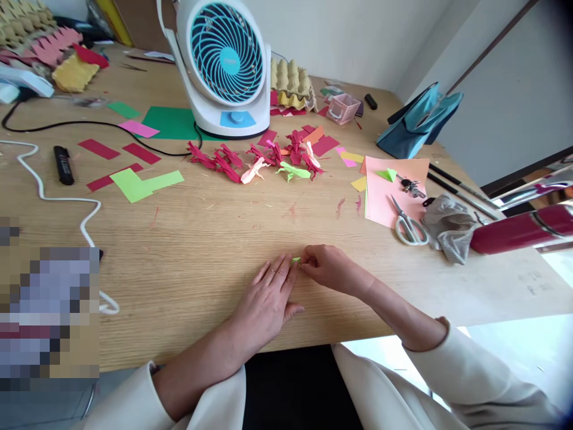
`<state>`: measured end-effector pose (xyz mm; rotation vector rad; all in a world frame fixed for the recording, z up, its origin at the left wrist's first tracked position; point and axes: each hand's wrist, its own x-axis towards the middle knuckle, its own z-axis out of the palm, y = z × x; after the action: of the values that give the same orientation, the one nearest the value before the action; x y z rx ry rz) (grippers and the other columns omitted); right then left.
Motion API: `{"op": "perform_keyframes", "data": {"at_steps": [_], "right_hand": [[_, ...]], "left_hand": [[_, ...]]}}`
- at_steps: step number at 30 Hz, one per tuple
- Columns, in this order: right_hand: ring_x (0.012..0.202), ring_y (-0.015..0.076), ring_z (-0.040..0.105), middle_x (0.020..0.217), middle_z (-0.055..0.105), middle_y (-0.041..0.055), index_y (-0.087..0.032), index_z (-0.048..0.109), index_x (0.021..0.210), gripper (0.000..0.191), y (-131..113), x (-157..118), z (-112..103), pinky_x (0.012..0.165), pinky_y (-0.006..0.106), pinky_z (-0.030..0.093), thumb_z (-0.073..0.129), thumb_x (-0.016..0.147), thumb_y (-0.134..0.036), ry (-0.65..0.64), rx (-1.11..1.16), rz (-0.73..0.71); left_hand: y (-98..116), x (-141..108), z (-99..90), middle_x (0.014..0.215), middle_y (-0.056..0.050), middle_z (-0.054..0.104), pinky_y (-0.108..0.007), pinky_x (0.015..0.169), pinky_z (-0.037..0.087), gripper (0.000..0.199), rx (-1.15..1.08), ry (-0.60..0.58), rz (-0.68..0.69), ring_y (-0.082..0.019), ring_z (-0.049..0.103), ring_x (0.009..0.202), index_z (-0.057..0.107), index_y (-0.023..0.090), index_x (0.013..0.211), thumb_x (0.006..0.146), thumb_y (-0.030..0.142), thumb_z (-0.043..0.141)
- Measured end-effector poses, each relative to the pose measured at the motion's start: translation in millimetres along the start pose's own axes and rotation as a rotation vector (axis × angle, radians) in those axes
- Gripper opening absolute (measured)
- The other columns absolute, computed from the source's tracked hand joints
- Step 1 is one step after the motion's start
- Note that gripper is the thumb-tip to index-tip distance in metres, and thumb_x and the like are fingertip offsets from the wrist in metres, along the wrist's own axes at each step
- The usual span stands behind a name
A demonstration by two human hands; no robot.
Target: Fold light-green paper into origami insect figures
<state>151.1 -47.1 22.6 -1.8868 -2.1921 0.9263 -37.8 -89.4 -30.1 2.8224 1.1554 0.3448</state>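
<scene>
My left hand (268, 292) lies flat on the wooden table, fingers stretched out and thumb apart. By its fingertips a small piece of light green paper (296, 260) shows, mostly hidden under and between the hands. My right hand (326, 267) is closed in a pinch at the right end of that paper. Beyond the hands runs a row of folded paper figures, with red ones (228, 161), a pale peach one (255, 171) and a light green one (293, 172).
A white fan (228, 60) stands at the back. Light green paper offcuts (143, 184), a black marker (64, 165) and a white cable (67, 199) lie left. Pink sheets (380, 194), scissors (409, 230), keys (412, 187), a plastic bag (450, 230) and a red bottle (514, 232) are right.
</scene>
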Motion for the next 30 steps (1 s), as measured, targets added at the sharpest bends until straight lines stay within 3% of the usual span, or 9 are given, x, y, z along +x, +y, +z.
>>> {"op": "perform_keyframes", "data": {"at_steps": [11, 18, 23, 27, 30], "right_hand": [[0.075, 0.0208, 0.062, 0.081, 0.068, 0.0095, -0.018, 0.058, 0.078, 0.014, -6.0, 0.3, 5.5, 0.063, 0.029, 0.036, 0.053, 0.091, -0.021, 0.015, -0.302, -0.064], [0.068, 0.0134, 0.053, 0.077, 0.059, 0.0016, -0.018, 0.056, 0.081, 0.011, 12.7, -14.2, 3.5, 0.064, 0.024, 0.039, 0.054, 0.086, -0.008, 0.103, -0.075, -0.255], [0.076, 0.0139, 0.056, 0.093, 0.055, 0.006, -0.017, 0.059, 0.1, 0.016, 27.9, -29.8, 11.2, 0.07, 0.026, 0.047, 0.046, 0.095, -0.011, 0.207, 0.007, -0.41], [0.089, 0.0189, 0.059, 0.106, 0.055, 0.0101, -0.02, 0.056, 0.123, 0.028, 32.8, -33.8, 16.3, 0.079, 0.033, 0.053, 0.043, 0.099, -0.014, 0.161, -0.124, -0.523], [0.092, 0.022, 0.058, 0.108, 0.056, 0.0122, -0.02, 0.053, 0.13, 0.033, 34.8, -35.0, 16.2, 0.081, 0.036, 0.054, 0.042, 0.1, -0.016, 0.142, -0.267, -0.602]], "left_hand": [[-0.8, 0.3, -0.7, 0.149, -0.019, 0.046, -0.045, 0.114, 0.033, 0.061, -0.027, 0.031, -0.011, -0.03, 0.041, 0.14, 0.045, 0.009, 0.143, 0.095, 0.046, 0.051], [-2.5, 3.0, -2.8, 0.151, -0.018, 0.045, -0.046, 0.114, 0.035, 0.063, -0.044, -0.021, -0.001, -0.032, 0.041, 0.14, 0.045, 0.007, 0.143, 0.094, 0.046, 0.054], [-3.5, 4.5, -5.5, 0.152, -0.015, 0.043, -0.046, 0.114, 0.035, 0.061, -0.037, -0.04, 0.016, -0.032, 0.039, 0.141, 0.047, 0.008, 0.142, 0.094, 0.046, 0.053], [-3.5, 4.2, -7.2, 0.153, -0.016, 0.042, -0.045, 0.115, 0.035, 0.062, -0.006, -0.048, 0.023, -0.031, 0.039, 0.142, 0.045, 0.008, 0.143, 0.094, 0.046, 0.054], [-2.3, 3.9, -8.4, 0.154, -0.015, 0.04, -0.045, 0.115, 0.035, 0.063, 0.013, -0.06, 0.02, -0.031, 0.037, 0.142, 0.044, 0.007, 0.144, 0.094, 0.045, 0.054]]}}
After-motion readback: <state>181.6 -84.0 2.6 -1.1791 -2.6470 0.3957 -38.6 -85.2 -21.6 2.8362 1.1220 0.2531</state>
